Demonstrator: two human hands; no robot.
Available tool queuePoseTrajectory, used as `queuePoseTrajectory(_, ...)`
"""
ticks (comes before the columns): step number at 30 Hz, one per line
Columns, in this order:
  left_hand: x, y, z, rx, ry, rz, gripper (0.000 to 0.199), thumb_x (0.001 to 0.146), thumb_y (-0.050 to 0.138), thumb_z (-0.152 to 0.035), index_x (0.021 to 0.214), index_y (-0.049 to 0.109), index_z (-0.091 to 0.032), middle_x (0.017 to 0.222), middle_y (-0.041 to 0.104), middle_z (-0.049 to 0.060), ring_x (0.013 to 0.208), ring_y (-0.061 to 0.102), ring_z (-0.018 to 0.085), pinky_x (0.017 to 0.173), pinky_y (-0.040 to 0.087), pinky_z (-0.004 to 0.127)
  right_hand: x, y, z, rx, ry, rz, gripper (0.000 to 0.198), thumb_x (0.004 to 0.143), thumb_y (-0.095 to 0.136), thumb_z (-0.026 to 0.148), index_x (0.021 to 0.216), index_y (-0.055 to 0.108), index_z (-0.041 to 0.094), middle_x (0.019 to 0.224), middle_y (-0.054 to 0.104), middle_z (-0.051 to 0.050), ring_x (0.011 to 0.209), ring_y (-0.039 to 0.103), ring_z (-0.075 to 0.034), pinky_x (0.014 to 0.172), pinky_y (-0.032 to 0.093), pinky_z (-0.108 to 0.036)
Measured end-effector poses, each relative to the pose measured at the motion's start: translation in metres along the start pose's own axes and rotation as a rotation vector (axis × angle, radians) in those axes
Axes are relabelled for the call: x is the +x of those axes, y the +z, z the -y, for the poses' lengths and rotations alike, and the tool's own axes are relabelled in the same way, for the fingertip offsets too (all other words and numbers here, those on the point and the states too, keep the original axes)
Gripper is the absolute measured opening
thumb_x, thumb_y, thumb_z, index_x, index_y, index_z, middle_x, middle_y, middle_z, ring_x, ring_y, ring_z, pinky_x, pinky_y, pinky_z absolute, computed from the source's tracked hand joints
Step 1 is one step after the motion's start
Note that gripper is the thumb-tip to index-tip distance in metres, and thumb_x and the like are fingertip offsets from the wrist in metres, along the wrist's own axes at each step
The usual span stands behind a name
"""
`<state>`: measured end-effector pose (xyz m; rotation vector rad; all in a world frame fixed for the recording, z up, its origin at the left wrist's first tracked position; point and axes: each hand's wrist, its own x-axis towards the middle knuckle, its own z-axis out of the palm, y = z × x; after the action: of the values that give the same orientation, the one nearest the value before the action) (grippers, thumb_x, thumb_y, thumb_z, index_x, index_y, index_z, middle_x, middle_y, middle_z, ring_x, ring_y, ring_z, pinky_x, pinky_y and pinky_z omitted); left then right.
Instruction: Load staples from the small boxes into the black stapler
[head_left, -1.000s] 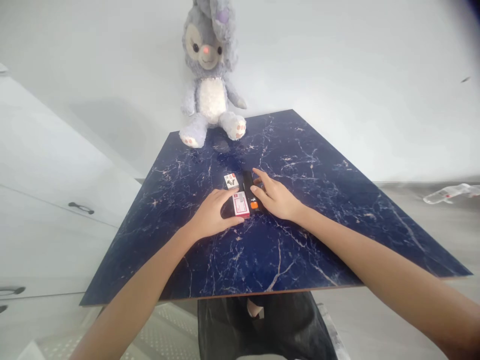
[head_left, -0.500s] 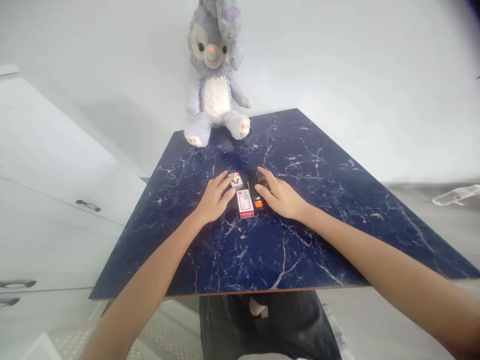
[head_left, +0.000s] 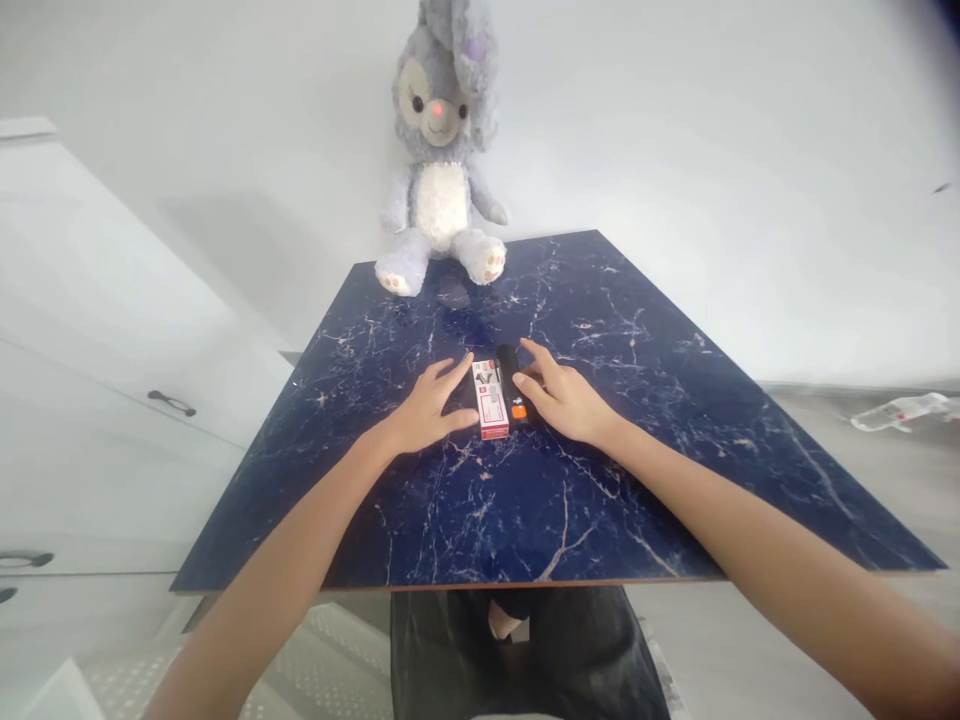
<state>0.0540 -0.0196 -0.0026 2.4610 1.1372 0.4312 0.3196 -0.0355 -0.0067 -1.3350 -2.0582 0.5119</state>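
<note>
A small white box with a dark picture (head_left: 486,373) lies end to end with a red-and-white box (head_left: 493,408). Along their right side lies a long black case or box (head_left: 510,372) with an orange patch near its front end. My left hand (head_left: 431,408) is open at the left of the two white boxes, thumb and index finger apart, tips close to their edges; contact is hard to make out. My right hand (head_left: 564,398) has its fingers spread at the right of the black item, with the thumb at its edge.
The items lie on a dark blue marbled table (head_left: 480,530). A grey plush rabbit (head_left: 442,190) sits at its back edge against the wall. White cabinets (head_left: 112,400) stand at the left. A clear plastic item (head_left: 900,410) lies on the floor at the right.
The small white box has shifted toward me and now lines up with the red-and-white box. My left fingers have drawn off it to its left side. My right hand has barely moved.
</note>
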Motion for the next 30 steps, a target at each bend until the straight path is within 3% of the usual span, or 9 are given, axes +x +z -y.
queuePoseTrajectory(3,-0.004,0.005,-0.011,0.018,-0.026,0.037,0.116,0.076,0.067,-0.069,0.160,0.000,-0.026,0.163,0.022,0.017,0.148,0.021,0.041,0.114,0.029,0.059,-0.001,-0.002,0.006,-0.078,-0.001,-0.029,0.055,0.103,0.031,0.047,0.150,0.032,0.018,0.111,0.071,-0.011,0.103,0.067,-0.028,0.089,0.051,-0.041)
queuePoseTrajectory(5,-0.004,0.010,-0.019,0.054,-0.034,0.005,0.120,0.074,0.071,-0.066,0.160,0.000,-0.024,0.159,0.029,0.019,0.146,0.025,0.042,0.113,0.029,0.059,-0.003,-0.002,0.010,-0.177,0.001,-0.037,0.055,0.104,0.027,0.048,0.147,0.037,0.015,0.110,0.071,-0.013,0.103,0.066,-0.030,0.088,0.050,-0.041)
queuePoseTrajectory(9,0.000,0.015,-0.025,0.112,-0.007,-0.058,0.106,0.080,0.069,-0.058,0.160,0.008,-0.025,0.152,0.042,0.018,0.141,0.034,0.039,0.111,0.032,0.057,-0.006,-0.004,0.014,-0.271,-0.018,0.001,0.065,0.101,0.032,0.057,0.149,0.034,0.013,0.109,0.070,-0.017,0.101,0.065,-0.033,0.085,0.050,-0.043)
queuePoseTrajectory(12,0.002,0.016,-0.020,0.144,0.001,-0.086,0.100,0.082,0.068,-0.057,0.159,0.012,-0.025,0.149,0.046,0.017,0.138,0.038,0.038,0.110,0.034,0.057,-0.008,-0.009,0.011,-0.234,-0.109,0.048,0.093,0.088,0.054,0.066,0.157,0.019,0.014,0.119,0.065,-0.020,0.108,0.062,-0.037,0.088,0.049,-0.048)
queuePoseTrajectory(15,0.004,0.017,-0.017,0.161,-0.008,-0.121,0.094,0.084,0.066,-0.055,0.158,0.016,-0.024,0.145,0.051,0.017,0.135,0.042,0.037,0.109,0.035,0.056,-0.008,-0.015,0.007,-0.197,-0.236,0.111,0.111,0.076,0.072,0.059,0.159,0.011,0.018,0.133,0.057,-0.020,0.123,0.053,-0.040,0.095,0.047,-0.051)
queuePoseTrajectory(19,0.003,0.014,-0.019,0.134,-0.011,-0.121,0.090,0.084,0.067,-0.053,0.157,0.021,-0.025,0.142,0.054,0.015,0.133,0.045,0.036,0.107,0.039,0.053,-0.008,-0.018,0.006,-0.188,-0.298,0.162,0.102,0.077,0.073,0.043,0.159,0.016,0.022,0.137,0.056,-0.016,0.126,0.050,-0.036,0.099,0.047,-0.050)
queuePoseTrajectory(30,0.000,0.011,-0.022,0.091,-0.017,-0.128,0.085,0.084,0.068,-0.050,0.155,0.027,-0.029,0.135,0.056,0.014,0.123,0.053,0.033,0.101,0.046,0.048,-0.008,-0.012,0.008,-0.190,-0.275,0.126,0.101,0.078,0.071,0.042,0.159,0.016,0.017,0.128,0.060,-0.018,0.120,0.053,-0.036,0.096,0.048,-0.051)
